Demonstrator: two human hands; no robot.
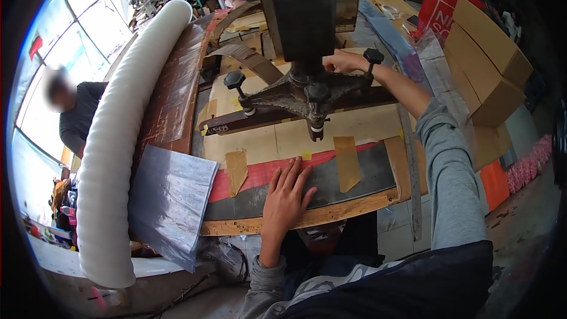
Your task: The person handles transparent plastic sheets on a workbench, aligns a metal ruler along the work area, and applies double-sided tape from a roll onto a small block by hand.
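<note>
Flat on the work board's near edge lies my left hand [287, 194], its fingers spread over a red strip [254, 178] and the dark surface [313, 187]. Brown tape pieces [237, 172] are stuck on either side of it. Over the board stands a dark metal press head [301, 91] with black knobs and a long bar [236, 123] beneath. My right arm reaches past its right side. My right hand [342, 61] is behind the press, its fingers curled and partly hidden by the metal; what it holds, if anything, cannot be made out.
A white foam roll [112, 136] and clear plastic sheets [171, 192] are on the left. Cardboard boxes [484, 65] and a red bag [440, 9] stand at the right. A metal ruler [415, 201] overhangs the near edge. A person [82, 109] is at the left; others are behind.
</note>
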